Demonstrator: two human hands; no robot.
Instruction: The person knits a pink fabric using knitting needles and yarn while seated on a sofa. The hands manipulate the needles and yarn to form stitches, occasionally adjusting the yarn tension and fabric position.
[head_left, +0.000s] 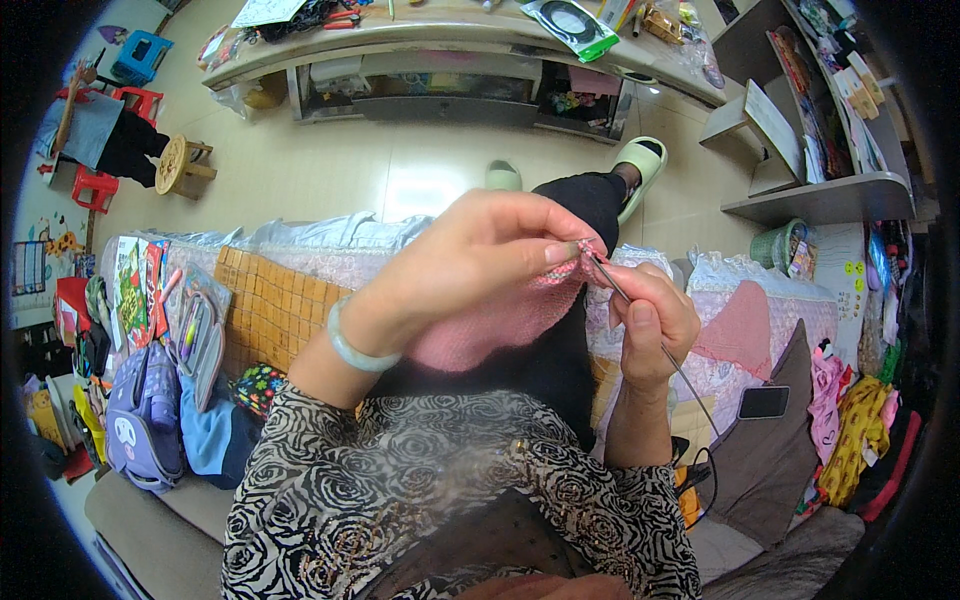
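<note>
A piece of pink knitting (487, 330) hangs from my left hand (457, 262), whose thumb and fingers pinch its upper edge. My right hand (652, 315) grips a long thin metal knitting needle (688, 379). The needle's tip meets the stitches at the corner of the knitting, close to my left fingertips. From there the shaft slants down to the right, past my right wrist. A short bit of another needle tip seems to show above the stitches; my left fingers hide the rest. The fabric hangs over my black-trousered legs (487, 382).
A bamboo mat (274, 304) and a purple backpack (146, 420) lie on the sofa at left. At right are a pink knitted piece (739, 330), a phone (763, 403) and a brown cushion (780, 450). A cluttered table (450, 34) stands ahead. Another person (90, 131) is at far left, near a wooden stool (174, 165).
</note>
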